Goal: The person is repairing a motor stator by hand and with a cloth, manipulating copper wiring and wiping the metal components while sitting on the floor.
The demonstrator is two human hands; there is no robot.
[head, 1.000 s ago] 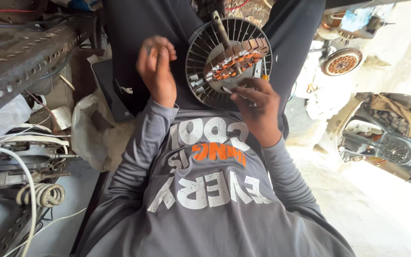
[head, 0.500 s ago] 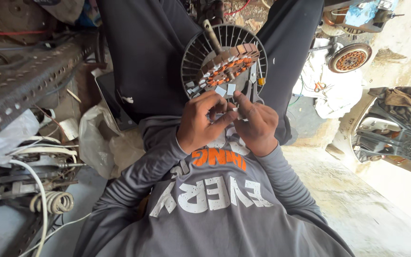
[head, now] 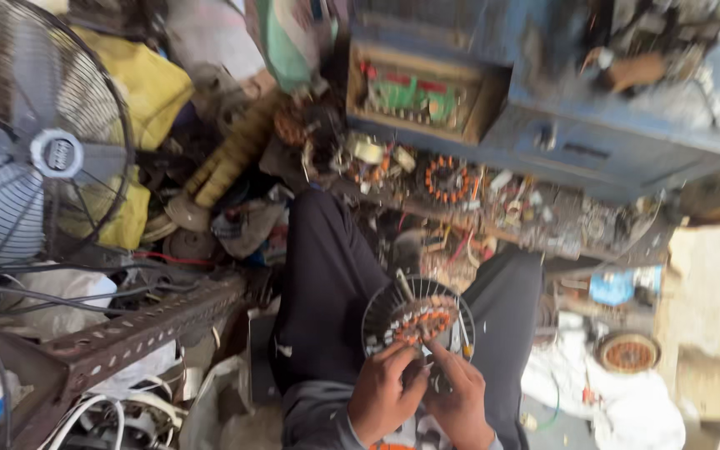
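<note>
We are gripping the fan motor [head: 417, 321] (copper windings showing) on our lap, left hand [head: 385, 392] and right hand [head: 460, 404] closed around its near edge; rewiring probably unfinished.

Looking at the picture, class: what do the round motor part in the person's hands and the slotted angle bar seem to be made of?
Round motor part: seemingly dark metal ribs, with orange-brown coils that look like copper wire. Slotted angle bar: likely steel, dull and rusty-brown, punched with holes.

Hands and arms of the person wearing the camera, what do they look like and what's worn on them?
Both hands are bare, no gloves, rings or watch visible. The left hand comes out of a long grey sleeve with a cuff at the wrist. The right hand also shows a bit of grey cuff at the picture's bottom edge.
</note>
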